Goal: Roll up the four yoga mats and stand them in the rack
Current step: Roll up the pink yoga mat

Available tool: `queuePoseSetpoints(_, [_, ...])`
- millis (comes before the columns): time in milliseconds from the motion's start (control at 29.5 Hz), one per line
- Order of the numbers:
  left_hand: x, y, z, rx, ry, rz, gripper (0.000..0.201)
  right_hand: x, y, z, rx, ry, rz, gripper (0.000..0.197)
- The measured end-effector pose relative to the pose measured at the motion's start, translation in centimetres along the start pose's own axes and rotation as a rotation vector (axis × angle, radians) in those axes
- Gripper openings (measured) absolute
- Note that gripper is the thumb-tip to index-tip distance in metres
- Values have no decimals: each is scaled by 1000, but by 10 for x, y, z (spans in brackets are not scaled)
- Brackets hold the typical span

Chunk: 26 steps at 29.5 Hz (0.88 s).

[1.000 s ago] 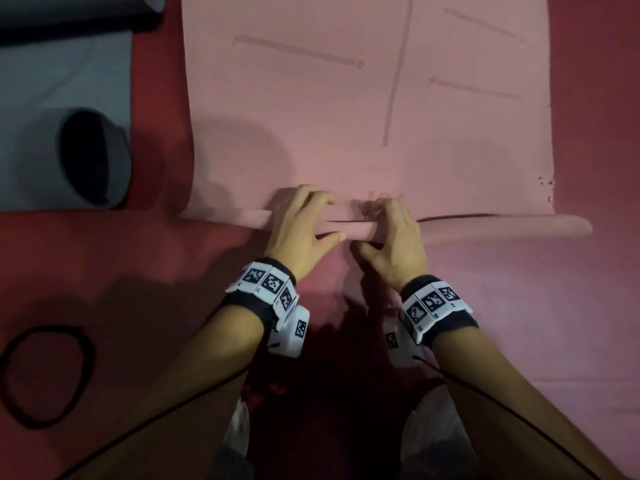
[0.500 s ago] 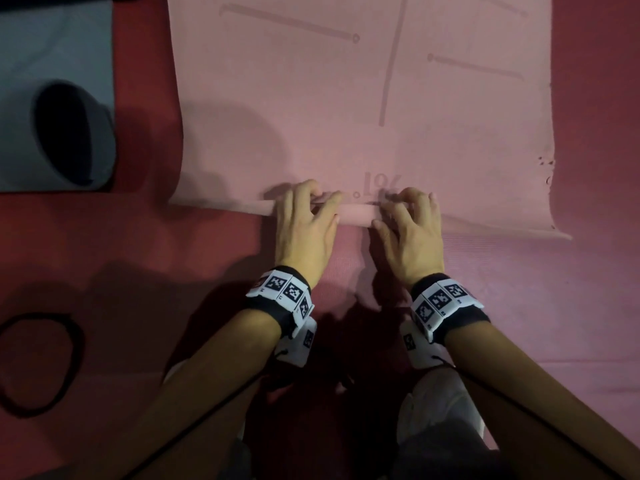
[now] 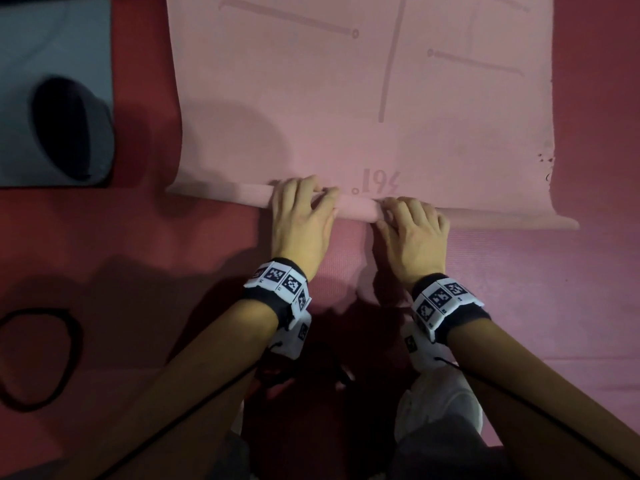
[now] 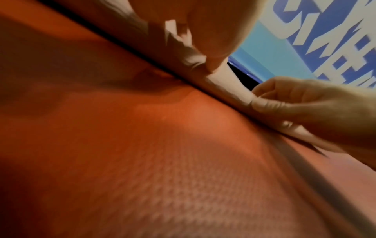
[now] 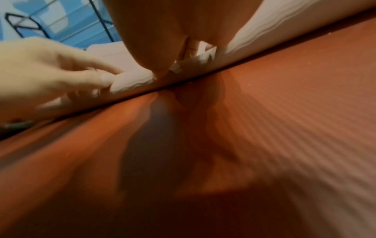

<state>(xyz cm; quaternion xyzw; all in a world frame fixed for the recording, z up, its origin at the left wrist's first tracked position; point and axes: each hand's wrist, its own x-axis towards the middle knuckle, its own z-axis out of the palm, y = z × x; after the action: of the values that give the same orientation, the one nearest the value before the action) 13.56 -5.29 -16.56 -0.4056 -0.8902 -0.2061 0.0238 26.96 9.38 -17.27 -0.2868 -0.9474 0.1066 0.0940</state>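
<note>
A pink yoga mat lies flat in front of me, its near edge wound into a thin roll. My left hand grips the roll left of centre, fingers curled over its top. Close beside it, my right hand holds the roll the same way. In the left wrist view my left thumb presses the pale roll, with the right hand pinching it further along. The right wrist view shows the left hand on the roll.
A grey mat with a loosely rolled end lies at the left. A black loop strap rests on the red floor. A mauve mat lies under the roll's right part. A black wire rack stands beyond.
The roll has turned a little further away from me across the pink mat. Both hands moved forward with it and shifted their hold on top.
</note>
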Motion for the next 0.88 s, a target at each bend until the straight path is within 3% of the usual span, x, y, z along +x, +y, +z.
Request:
queuePoseSetpoints(136, [-7,-4,-6,-20,-4,38,25,17,1,-2,25,-47,10,22])
queuePoseSetpoints(339, [10,-4,-12,-22,-140,-62,21,36,5,-9,17,-223,20,33])
queuePoseSetpoints(407, [18,-13,-13,-107,-178,-87,19,36,11,-13,44,-201,23,39])
queuePoseSetpoints(543, [32,-31,-11,-253,-235,-109,19,23,18,-17,-165,-58,68,43])
queuePoseSetpoints(679, [37,-33,-13,-126,-274,-95,25,31,20,-15,-99,-155,74,55])
queuePoseSetpoints(780, [33,-30,-12,-83,-234,-162,22,40,18,-19,-9,-212,101,48])
queuePoseSetpoints(882, [30,-26,-8,-68,-218,-237,20,40,20,-16,81,-144,112,43])
